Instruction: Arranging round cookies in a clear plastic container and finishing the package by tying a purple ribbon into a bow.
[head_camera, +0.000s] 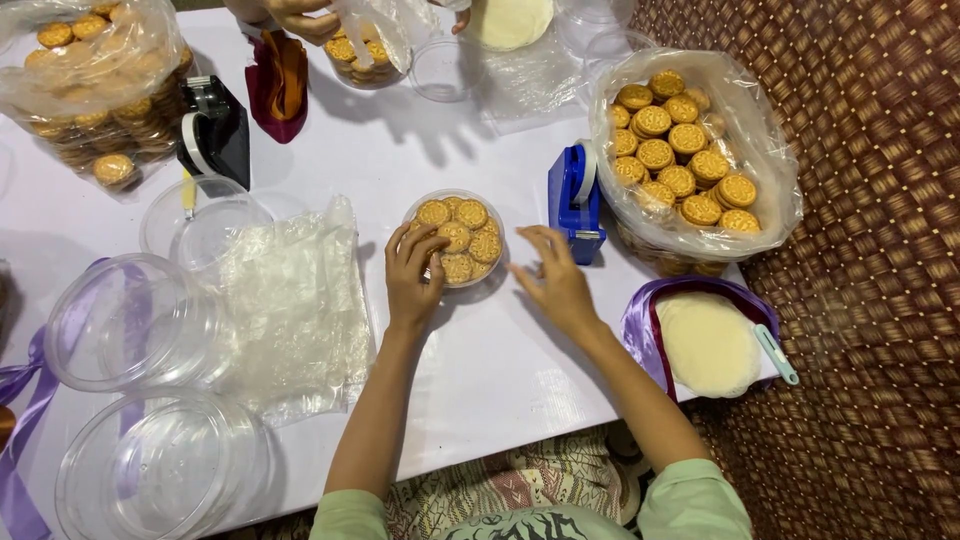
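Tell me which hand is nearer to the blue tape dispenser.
Right. The right hand hovers just left of the blue tape dispenser, apart from it. The left hand is farther away, resting on the round container of cookies.

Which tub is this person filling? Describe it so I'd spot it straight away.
On the white table, look left of the blue tape dispenser. The small round clear tub sits there, touched by the left hand. Unlike the empty tubs nearby, it is packed with round golden biscuits.
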